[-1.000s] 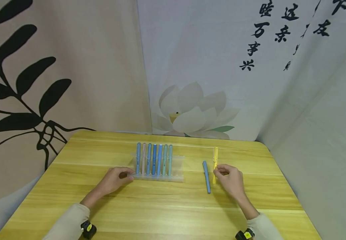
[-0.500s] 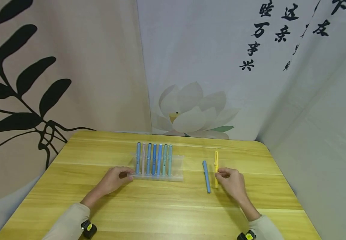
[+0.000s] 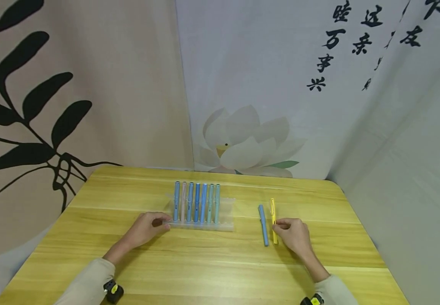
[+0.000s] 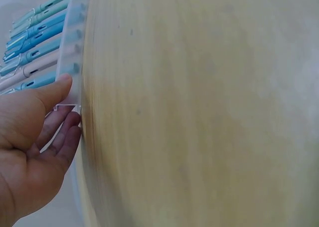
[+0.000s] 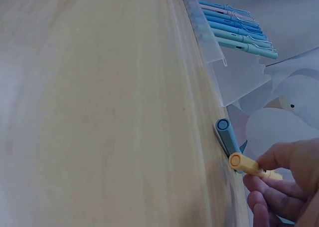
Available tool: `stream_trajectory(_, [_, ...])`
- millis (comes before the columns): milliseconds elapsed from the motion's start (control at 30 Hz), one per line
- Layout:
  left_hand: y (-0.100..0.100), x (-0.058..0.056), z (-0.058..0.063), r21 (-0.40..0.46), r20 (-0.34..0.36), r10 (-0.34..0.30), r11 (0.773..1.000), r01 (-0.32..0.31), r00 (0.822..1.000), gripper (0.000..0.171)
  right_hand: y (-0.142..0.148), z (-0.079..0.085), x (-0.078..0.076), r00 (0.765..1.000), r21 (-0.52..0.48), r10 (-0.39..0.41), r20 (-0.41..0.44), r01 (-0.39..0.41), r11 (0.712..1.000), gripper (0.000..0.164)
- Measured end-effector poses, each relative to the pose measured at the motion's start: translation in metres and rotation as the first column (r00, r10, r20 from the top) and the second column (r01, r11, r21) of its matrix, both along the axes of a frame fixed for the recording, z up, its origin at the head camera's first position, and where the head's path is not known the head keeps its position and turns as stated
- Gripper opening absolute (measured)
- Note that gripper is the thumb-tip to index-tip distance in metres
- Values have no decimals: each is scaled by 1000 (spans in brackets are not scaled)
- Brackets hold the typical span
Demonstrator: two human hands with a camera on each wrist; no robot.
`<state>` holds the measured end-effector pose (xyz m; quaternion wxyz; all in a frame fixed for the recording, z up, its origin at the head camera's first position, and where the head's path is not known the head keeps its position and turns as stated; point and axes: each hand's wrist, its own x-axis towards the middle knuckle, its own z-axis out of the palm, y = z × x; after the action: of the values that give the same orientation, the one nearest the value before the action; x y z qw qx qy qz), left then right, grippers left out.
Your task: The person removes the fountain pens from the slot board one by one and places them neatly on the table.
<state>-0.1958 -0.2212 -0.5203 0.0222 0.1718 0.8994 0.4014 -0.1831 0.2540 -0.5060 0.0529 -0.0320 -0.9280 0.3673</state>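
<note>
My left hand (image 3: 147, 228) pinches the left end of a clear plastic pen rack (image 3: 225, 214) between thumb and fingers. Several pens (image 4: 42, 35) in blue, pale pink and green stand side by side in it. Over to the right, my right hand (image 3: 295, 234) pinches a yellow pen (image 3: 273, 209) around its middle between thumb and fingertips. In the right wrist view one end of the yellow pen (image 5: 242, 162) points toward the camera. Just left of it a blue-grey pen (image 3: 263, 225) lies on the table.
The wooden table (image 3: 204, 271) carries everything. Behind it hangs a pale curtain (image 3: 258, 84) with a printed lotus and writing. The right part of the rack, beyond the green pens, holds no pens. A patterned curtain (image 3: 136, 84) hangs at the left.
My right hand has drawn the yellow pen toward the near side of the table, so it now lies alongside the blue-grey pen. The left hand and the rack have stayed put.
</note>
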Motion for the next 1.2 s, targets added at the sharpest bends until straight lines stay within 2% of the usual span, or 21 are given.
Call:
stream_trajectory(267, [0,0,-1,2,1,4,1000,-4,1000,23,0,-3,0,1000,-5,-4,18,4,1000,25])
stream_trajectory(733, [1,1,0,-12,-2,9,1000,-9,1000,24,-1,-6,-1,999,16,-33,24,33,999,16])
stream_trajectory(1200, [0,0,-1,-13,-7,3,1000,-3,1000,24,-2,-8,-3,1000,49,-4,22,3,999,12])
